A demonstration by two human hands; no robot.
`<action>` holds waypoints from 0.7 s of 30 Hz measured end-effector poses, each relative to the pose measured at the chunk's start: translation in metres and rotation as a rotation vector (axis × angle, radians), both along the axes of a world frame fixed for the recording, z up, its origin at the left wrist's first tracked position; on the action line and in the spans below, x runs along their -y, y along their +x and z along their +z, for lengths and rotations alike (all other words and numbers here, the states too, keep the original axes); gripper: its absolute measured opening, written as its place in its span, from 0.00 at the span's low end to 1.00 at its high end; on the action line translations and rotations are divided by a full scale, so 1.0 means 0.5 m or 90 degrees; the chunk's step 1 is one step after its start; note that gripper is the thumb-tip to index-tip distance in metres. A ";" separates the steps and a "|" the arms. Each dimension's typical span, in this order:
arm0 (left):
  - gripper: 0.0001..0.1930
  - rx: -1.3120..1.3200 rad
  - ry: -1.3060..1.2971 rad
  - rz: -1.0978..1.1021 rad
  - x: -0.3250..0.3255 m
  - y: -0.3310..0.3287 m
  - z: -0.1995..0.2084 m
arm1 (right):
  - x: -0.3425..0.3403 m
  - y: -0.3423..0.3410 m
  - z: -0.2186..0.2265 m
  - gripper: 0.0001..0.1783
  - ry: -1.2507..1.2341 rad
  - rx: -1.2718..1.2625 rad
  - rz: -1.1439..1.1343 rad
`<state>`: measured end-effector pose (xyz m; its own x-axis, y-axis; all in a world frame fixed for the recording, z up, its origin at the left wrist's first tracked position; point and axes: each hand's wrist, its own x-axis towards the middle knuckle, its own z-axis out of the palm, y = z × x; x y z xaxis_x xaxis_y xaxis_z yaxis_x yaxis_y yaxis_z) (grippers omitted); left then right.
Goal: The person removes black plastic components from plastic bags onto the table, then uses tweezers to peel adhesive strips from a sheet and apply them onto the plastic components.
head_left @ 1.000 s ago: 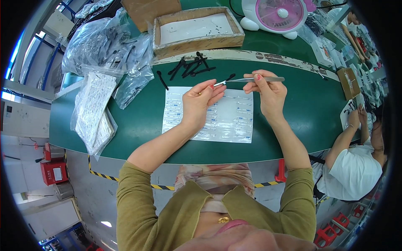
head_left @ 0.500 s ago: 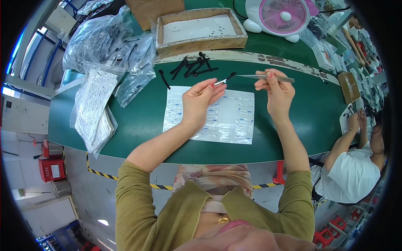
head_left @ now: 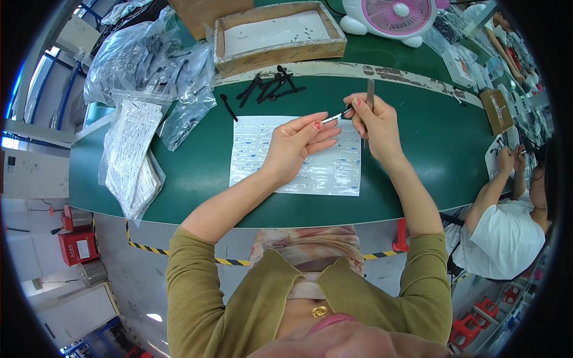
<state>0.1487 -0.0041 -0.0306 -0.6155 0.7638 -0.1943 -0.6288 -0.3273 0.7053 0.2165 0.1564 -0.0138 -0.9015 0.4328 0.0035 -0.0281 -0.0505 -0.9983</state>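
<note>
My left hand (head_left: 292, 146) pinches a small slim part (head_left: 338, 115) with a black end and a whitish strip, between thumb and index finger; its other fingers are spread. Close on the right, my right hand (head_left: 380, 128) has its thumb and index finger at the part's black end. Metal tweezers (head_left: 370, 90) are held in that same hand, standing nearly upright. Below both hands lies a white sheet (head_left: 322, 174) with rows of small white-and-blue strips. Several black long-stemmed pieces (head_left: 276, 89) lie beyond it, and a single black piece (head_left: 228, 107) rests near its far left corner.
A shallow cardboard tray (head_left: 280, 53) with tiny dark bits stands at the back, beside a white-and-pink fan (head_left: 399, 15). Clear plastic bags (head_left: 137, 68) and a bag of white strips (head_left: 130, 155) crowd the left. A co-worker (head_left: 501, 232) sits at right.
My right hand has moved left to the part, and its tweezers have swung from level to upright. The fingers now meet the black end. The whole view has shifted slightly.
</note>
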 end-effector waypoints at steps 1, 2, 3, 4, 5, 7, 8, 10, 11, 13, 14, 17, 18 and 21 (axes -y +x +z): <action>0.13 0.004 -0.004 -0.006 0.002 -0.005 -0.001 | -0.007 -0.001 -0.003 0.12 0.026 -0.008 0.008; 0.13 0.051 -0.002 -0.076 0.006 -0.011 -0.002 | -0.013 0.000 -0.001 0.10 0.066 0.002 0.012; 0.13 0.100 -0.002 -0.146 0.006 -0.014 -0.003 | -0.015 0.001 -0.001 0.10 0.061 0.006 0.006; 0.13 0.089 -0.023 -0.156 0.006 -0.012 -0.009 | -0.015 -0.002 -0.004 0.10 0.096 0.003 0.034; 0.13 0.093 -0.029 -0.160 0.007 -0.012 -0.012 | -0.012 -0.001 -0.005 0.10 0.131 -0.001 0.063; 0.13 0.100 -0.049 -0.167 0.005 -0.013 -0.014 | -0.001 0.003 0.006 0.09 0.168 -0.004 0.060; 0.14 0.109 -0.048 -0.176 0.004 -0.015 -0.015 | 0.002 0.005 0.010 0.09 0.212 -0.010 0.061; 0.14 0.114 -0.059 -0.184 0.003 -0.015 -0.016 | 0.001 0.006 0.003 0.09 0.230 -0.007 0.059; 0.14 0.115 -0.065 -0.187 0.002 -0.014 -0.016 | 0.000 0.005 -0.002 0.09 0.269 -0.034 0.053; 0.14 0.117 -0.077 -0.191 0.000 -0.012 -0.018 | 0.001 0.004 -0.008 0.09 0.303 -0.059 0.045; 0.14 0.116 -0.084 -0.192 0.001 -0.011 -0.020 | 0.001 0.003 -0.009 0.09 0.316 -0.056 0.049; 0.14 0.113 -0.094 -0.193 0.001 -0.011 -0.021 | 0.003 0.001 -0.014 0.09 0.330 -0.056 0.054; 0.14 0.113 -0.096 -0.194 0.002 -0.010 -0.021 | 0.004 0.000 -0.015 0.09 0.333 -0.061 0.055; 0.14 0.106 -0.111 -0.188 -0.001 -0.009 -0.020 | 0.002 -0.001 -0.018 0.09 0.322 -0.061 0.053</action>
<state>0.1439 -0.0037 -0.0407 -0.3224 0.8505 -0.4156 -0.7893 0.0008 0.6140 0.2158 0.1552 -0.0226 -0.9184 0.2823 0.2774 -0.1364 0.4323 -0.8914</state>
